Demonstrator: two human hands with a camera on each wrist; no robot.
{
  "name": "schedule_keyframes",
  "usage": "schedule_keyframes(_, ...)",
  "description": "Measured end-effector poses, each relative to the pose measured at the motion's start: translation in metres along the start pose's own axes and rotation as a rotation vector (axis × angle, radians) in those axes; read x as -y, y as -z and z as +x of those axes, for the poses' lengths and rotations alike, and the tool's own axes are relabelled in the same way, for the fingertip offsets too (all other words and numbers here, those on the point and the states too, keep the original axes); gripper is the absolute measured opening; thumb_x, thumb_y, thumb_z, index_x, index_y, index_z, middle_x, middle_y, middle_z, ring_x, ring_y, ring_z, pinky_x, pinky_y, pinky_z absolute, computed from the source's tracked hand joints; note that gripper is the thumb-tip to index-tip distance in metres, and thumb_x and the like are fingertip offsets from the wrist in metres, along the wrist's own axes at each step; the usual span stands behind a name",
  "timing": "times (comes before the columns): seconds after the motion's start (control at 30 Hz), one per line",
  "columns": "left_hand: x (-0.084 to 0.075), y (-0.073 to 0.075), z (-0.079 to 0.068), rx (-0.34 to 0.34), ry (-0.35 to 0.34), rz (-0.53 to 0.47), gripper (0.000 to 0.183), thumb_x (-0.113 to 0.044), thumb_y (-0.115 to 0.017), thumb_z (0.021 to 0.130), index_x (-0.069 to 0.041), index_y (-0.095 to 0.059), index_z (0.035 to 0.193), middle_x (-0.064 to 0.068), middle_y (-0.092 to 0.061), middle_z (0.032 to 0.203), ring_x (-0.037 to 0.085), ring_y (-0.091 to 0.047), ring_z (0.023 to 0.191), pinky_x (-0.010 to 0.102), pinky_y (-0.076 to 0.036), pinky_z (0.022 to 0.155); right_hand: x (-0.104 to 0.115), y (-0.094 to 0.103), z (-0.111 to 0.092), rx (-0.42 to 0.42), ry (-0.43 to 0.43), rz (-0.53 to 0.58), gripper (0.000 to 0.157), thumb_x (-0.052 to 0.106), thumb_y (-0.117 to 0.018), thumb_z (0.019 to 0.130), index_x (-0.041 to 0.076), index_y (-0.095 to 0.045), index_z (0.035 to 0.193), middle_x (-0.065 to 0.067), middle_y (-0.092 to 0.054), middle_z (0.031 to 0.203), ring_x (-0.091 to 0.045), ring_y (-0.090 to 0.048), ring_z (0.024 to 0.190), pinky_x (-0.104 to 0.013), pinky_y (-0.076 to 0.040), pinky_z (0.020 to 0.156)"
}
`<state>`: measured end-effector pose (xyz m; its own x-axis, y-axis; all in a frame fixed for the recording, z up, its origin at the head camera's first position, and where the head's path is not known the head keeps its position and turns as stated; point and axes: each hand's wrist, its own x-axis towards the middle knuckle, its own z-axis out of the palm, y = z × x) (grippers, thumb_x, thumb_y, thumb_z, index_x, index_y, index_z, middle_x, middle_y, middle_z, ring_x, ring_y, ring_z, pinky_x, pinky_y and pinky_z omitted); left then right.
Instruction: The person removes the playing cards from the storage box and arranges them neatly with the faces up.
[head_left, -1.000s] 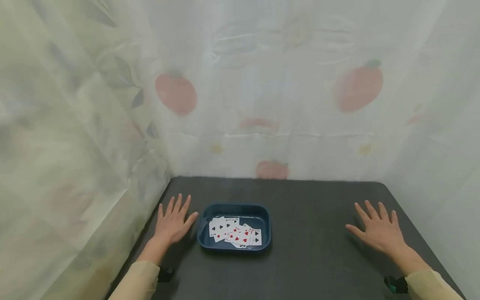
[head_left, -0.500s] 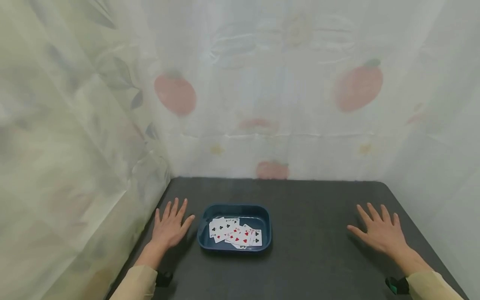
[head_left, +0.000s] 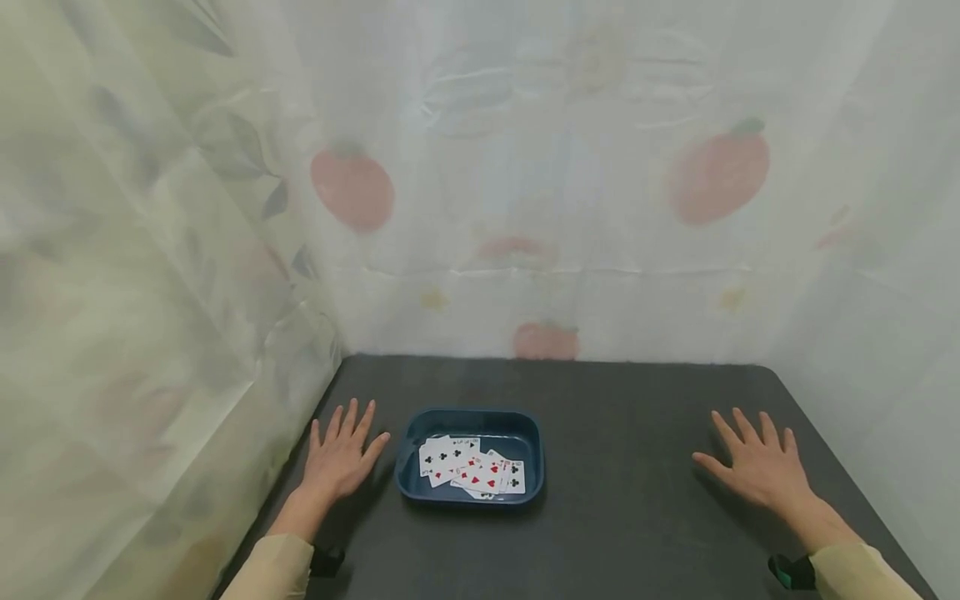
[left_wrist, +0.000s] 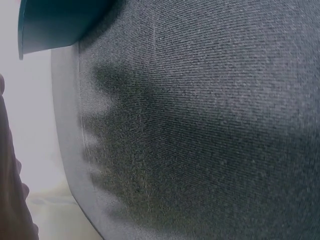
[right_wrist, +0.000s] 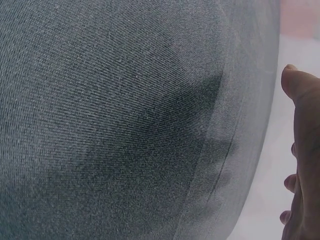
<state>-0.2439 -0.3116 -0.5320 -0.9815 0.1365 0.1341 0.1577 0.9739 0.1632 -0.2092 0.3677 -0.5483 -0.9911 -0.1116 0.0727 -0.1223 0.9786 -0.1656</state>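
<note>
My left hand [head_left: 337, 460] hovers palm down with fingers spread, just left of a blue tray [head_left: 468, 502]. Inside that tray lies a loose, overlapping pile of playing cards [head_left: 480, 473], face up, with clubs and red suits showing. Over the right side of the table is my right hand [head_left: 763, 468], its fingers also spread and nothing held. Each wrist view shows a hand's shadow on the table below it. The tray's wall [left_wrist: 60, 27] appears at the upper left of the left wrist view, apart from the hand.
The dark grey table [head_left: 615, 500] has a ribbed cloth-like surface and rounded far corners. Pale curtains printed with fruit [head_left: 585, 183] hang behind it, and a leafy curtain [head_left: 165, 317] closes off the left side. A black strap [head_left: 327, 561] sits at the left wrist.
My left hand has drawn slightly back and to the left, away from the tray. The right hand has barely shifted, and the tray and cards stay put.
</note>
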Motion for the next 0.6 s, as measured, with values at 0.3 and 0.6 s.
schedule_keyframes(0.3, -0.0025, -0.0042, 0.0014, -0.004, -0.008, -0.018, 0.080, -0.064, -0.040, 0.103, -0.015, -0.023, 0.164, 0.022, -0.015, 0.168, 0.048, -0.012, 0.152, 0.073, 0.003, 0.114, 0.0024, -0.0040, -0.0002, 0.009, 0.000, -0.007, 0.098, 0.074, -0.051, 0.092, 0.003, -0.035, 0.158, -0.037, -0.028, 0.156, -0.066, -0.015, 0.139, -0.081, -0.005, 0.106)
schedule_keyframes(0.6, -0.0041, -0.0085, 0.0022, -0.016, -0.019, -0.021, 0.080, -0.062, -0.042, 0.103, -0.013, -0.026, 0.164, 0.023, -0.017, 0.167, 0.049, -0.014, 0.151, 0.073, 0.000, 0.114, 0.0015, -0.0044, -0.0014, 0.009, -0.010, 0.006, 0.098, 0.074, -0.052, 0.092, 0.003, -0.034, 0.158, -0.037, -0.028, 0.156, -0.066, -0.014, 0.140, -0.081, -0.005, 0.106)
